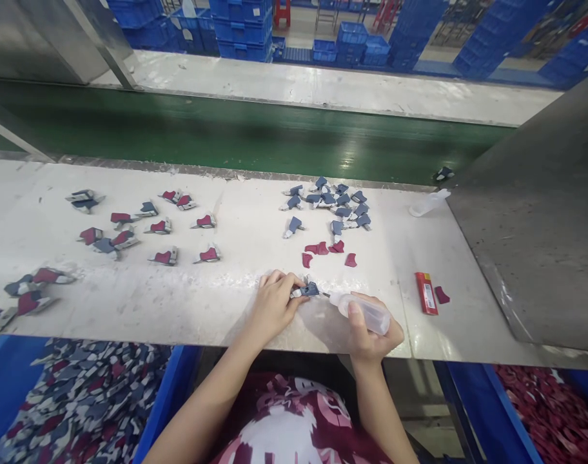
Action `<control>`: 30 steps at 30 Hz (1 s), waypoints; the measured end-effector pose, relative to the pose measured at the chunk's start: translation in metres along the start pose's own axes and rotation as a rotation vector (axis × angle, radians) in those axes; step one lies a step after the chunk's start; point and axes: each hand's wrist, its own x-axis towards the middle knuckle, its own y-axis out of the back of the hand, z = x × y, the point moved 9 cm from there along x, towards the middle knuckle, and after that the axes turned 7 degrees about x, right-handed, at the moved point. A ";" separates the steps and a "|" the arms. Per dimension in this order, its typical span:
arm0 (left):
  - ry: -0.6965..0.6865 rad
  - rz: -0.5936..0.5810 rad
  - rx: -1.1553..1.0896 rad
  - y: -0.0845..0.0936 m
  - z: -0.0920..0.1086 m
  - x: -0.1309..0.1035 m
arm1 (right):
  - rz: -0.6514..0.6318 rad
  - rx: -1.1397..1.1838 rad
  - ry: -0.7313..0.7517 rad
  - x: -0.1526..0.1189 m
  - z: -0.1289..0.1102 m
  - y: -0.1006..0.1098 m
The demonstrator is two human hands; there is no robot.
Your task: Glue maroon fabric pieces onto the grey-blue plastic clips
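Note:
My left hand [276,301] pinches a small dark blue and grey part [307,290] against the white tabletop. Closed around a translucent squeeze bottle [366,312] is my right hand [374,332]; the bottle's thin tip points left and ends close beside the part. Beyond my hands lie loose red pieces [318,248] and a cluster of blue-grey parts [342,203]. On the left of the table, several grey parts with red inserts [161,225] are spread out, with some blue ones among them.
A red box [426,293] and a red piece [441,295] lie at right, below another bottle [429,202]. A green belt [255,138] runs behind the table. Metal housing [540,212] stands right. Blue bins of parts [178,380] and red pieces [545,406] sit below the edge.

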 end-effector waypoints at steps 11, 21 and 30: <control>0.007 0.007 -0.008 0.001 0.000 0.000 | -0.089 -0.056 0.017 -0.003 -0.012 -0.027; 0.009 -0.004 -0.005 0.000 -0.001 0.000 | -0.102 -0.061 -0.037 -0.002 -0.003 -0.025; 0.017 -0.006 -0.014 0.002 0.001 0.000 | -0.102 0.015 -0.119 -0.002 0.006 -0.023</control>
